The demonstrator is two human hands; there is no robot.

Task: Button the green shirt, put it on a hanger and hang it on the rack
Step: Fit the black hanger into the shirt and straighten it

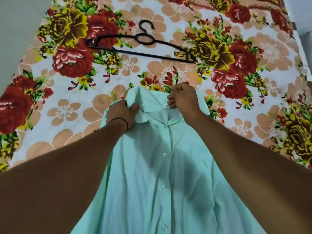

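shirt (152, 174) on bedsheet (236, 119) — nearest, hanger (141, 48) beyond its collar, well apart

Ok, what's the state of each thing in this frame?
green shirt: buttoned down the visible front, held by the collar, not on the hanger.
hanger: lying flat on the bedsheet, empty.
left hand: grips the collar.
right hand: grips the collar.
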